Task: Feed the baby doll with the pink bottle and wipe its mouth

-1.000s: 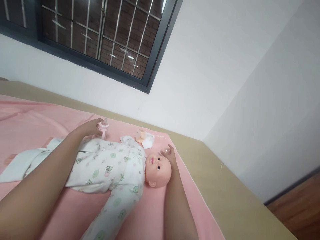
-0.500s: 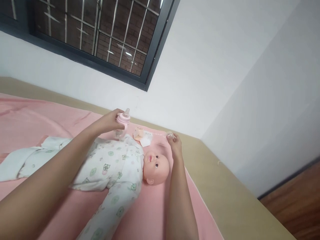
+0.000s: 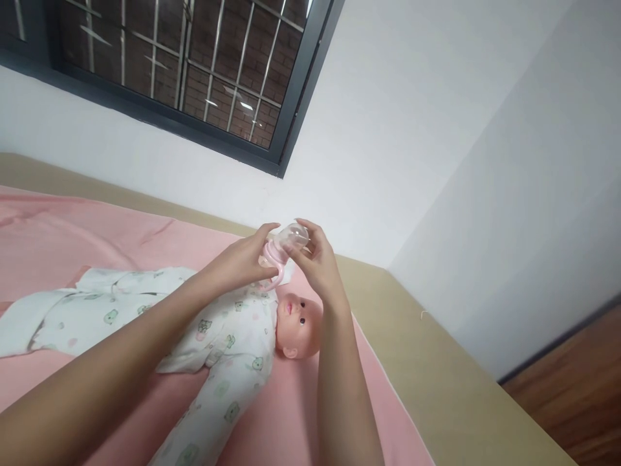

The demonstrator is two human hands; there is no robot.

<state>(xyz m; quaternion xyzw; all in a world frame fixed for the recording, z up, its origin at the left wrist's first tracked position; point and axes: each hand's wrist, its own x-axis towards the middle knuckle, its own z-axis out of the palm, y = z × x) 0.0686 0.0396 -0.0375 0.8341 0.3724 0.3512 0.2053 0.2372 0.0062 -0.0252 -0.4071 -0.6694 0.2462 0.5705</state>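
My left hand [image 3: 252,257] is closed around a baby bottle [image 3: 275,254] with a pink collar and pink handles, tilted to the right. A clear dome-shaped bottle cap [image 3: 294,235] sits over the teat end, and the fingers of my right hand [image 3: 315,255] are closed on it. Both hands are raised just above a baby doll [image 3: 298,323]. The doll lies on its back in white printed clothes [image 3: 237,330], its head to the right. My right forearm hides part of the doll's head.
A pink blanket [image 3: 291,401] lies under the doll on a tan surface [image 3: 407,343]. Something white [image 3: 288,272] shows partly behind the bottle. Beyond are a white wall [image 3: 378,142] and a barred window with a dark frame [image 3: 276,162].
My left hand has carried the bottle to the right, and my right hand has moved left with the cap. The cap, apart from the bottle before, is now over its teat.
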